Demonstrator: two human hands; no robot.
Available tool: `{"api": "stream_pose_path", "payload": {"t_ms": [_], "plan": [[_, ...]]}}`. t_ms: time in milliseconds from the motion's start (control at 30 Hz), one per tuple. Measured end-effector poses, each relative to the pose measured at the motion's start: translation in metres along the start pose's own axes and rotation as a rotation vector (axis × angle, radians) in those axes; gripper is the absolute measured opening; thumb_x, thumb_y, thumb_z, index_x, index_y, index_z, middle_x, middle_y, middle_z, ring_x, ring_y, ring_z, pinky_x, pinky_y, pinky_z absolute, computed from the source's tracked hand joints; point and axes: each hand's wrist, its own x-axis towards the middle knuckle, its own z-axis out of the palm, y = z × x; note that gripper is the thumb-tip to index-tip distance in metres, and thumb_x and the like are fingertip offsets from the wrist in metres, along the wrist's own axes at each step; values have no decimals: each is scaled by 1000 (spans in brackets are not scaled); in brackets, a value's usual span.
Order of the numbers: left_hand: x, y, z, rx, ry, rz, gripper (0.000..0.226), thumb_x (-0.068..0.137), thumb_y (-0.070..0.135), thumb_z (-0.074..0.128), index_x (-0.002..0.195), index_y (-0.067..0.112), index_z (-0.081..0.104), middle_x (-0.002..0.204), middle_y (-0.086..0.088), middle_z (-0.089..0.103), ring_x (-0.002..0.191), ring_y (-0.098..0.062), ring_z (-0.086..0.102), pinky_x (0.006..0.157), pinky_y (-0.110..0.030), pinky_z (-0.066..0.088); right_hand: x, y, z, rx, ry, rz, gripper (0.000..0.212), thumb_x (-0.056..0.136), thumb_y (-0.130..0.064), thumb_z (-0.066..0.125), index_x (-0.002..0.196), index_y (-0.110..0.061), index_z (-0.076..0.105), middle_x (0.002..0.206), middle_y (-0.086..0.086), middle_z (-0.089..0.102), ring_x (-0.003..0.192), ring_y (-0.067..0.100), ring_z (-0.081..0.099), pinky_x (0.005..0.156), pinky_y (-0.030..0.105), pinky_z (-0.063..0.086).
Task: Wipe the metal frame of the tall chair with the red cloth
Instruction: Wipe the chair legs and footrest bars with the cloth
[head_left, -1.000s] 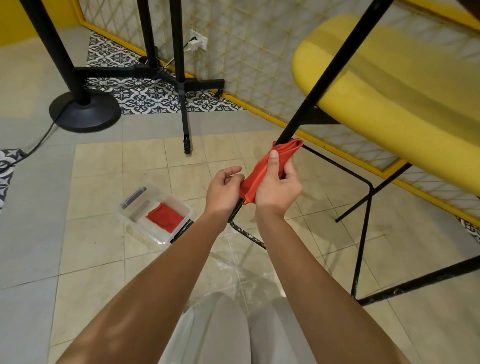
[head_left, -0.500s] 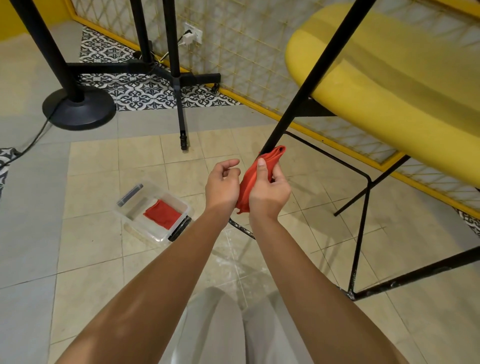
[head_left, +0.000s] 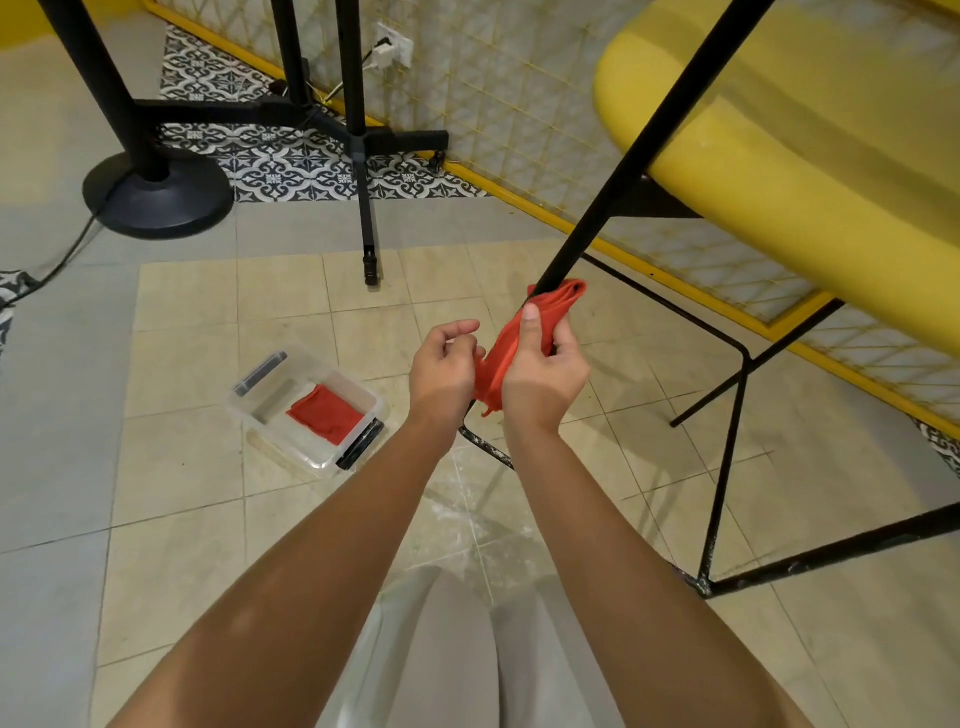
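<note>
The tall chair has a yellow seat (head_left: 779, 156) and a black metal frame. One slanted black leg (head_left: 613, 192) runs down from the seat toward me. My right hand (head_left: 540, 374) grips the red cloth (head_left: 550, 304), which is wrapped round this leg, with the thumb pointing up along it. My left hand (head_left: 444, 364) sits just left of the cloth with its fingers loosely curled; the fingertips are at the cloth's edge and I see nothing held in them. The leg below my hands (head_left: 485, 444) shows scuffed paint.
A clear plastic box (head_left: 306, 410) holding another red cloth (head_left: 324, 413) lies on the tiled floor to the left. Behind it stand a round black stand base (head_left: 156, 195) and a black tripod leg (head_left: 366, 208). The chair's lower rails (head_left: 724, 467) are at right.
My right hand and the red cloth slid down the leg, then back up a little. The left hand stayed beside the cloth. The view has shifted slightly.
</note>
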Motion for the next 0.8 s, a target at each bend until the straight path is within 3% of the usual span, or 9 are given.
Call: {"api": "stream_pose_path", "payload": {"t_ms": [67, 200, 267, 367, 433, 567, 667, 733, 800], "plan": [[0, -10, -5, 38, -23, -24, 19, 95, 17, 44, 101, 23, 61, 77, 2, 60, 60, -13, 52, 53, -25, 43, -7, 21, -1, -51, -59, 66, 24, 89, -34, 58, 106, -22, 68, 98, 4, 68, 94, 19, 64, 85, 39, 54], [1, -34, -15, 154, -79, -126, 18, 94, 31, 47, 103, 26, 61, 97, 1, 65, 86, -18, 61, 75, -34, 52, -9, 55, -10, -231, -201, 175, 19, 90, -31, 58, 99, -18, 69, 91, 3, 69, 88, 17, 64, 87, 37, 52], [0, -46, -18, 189, -109, -155, 19, 91, 38, 53, 102, 24, 60, 100, -1, 66, 90, -18, 63, 77, -34, 53, -12, 66, -14, -284, -237, 184, 19, 90, -28, 58, 101, -17, 69, 91, 2, 68, 88, 17, 64, 87, 37, 51], [-6, -58, -18, 213, -186, -167, 33, 84, 45, 63, 107, 23, 55, 95, 0, 65, 84, -16, 65, 67, -29, 52, -20, 74, -17, -273, -228, 163, 30, 89, -18, 60, 118, -21, 65, 106, 0, 63, 96, 13, 62, 85, 20, 51], [-7, -64, -18, 248, -217, -148, 38, 84, 44, 64, 112, 22, 52, 95, 2, 64, 86, -12, 65, 74, -28, 54, -24, 76, -20, -283, -218, 127, 40, 87, -12, 63, 126, -21, 60, 113, -4, 56, 103, 11, 58, 85, 12, 46], [-4, -68, -20, 245, -201, -72, 30, 95, 36, 51, 116, 15, 52, 101, -2, 64, 95, -17, 62, 83, -27, 50, -28, 70, -26, -270, -242, 140, 69, 80, -10, 70, 141, -25, 40, 121, -8, 40, 100, 4, 55, 88, 20, 49], [-5, -65, -20, 189, -177, -43, 22, 100, 31, 41, 112, 17, 52, 104, -1, 62, 98, -17, 59, 81, -24, 47, -27, 63, -33, -28, -274, 372, 94, 74, -3, 75, 148, -27, 21, 130, -7, 39, 102, 7, 57, 87, 27, 50], [-6, -62, -18, 130, -140, -16, 18, 101, 30, 37, 107, 22, 52, 102, 2, 62, 99, -18, 59, 87, -32, 49, -27, 58, -36, 207, -272, 508, 91, 74, 2, 73, 146, -26, 25, 129, 0, 54, 107, 16, 60, 91, 37, 50], [-7, -57, -14, 90, -91, 22, 18, 102, 30, 34, 108, 25, 50, 102, 1, 61, 100, -19, 60, 91, -39, 50, -27, 53, -35, 300, -279, 521, 73, 75, 5, 70, 136, -24, 41, 110, 5, 68, 103, 20, 65, 90, 42, 51]]}}
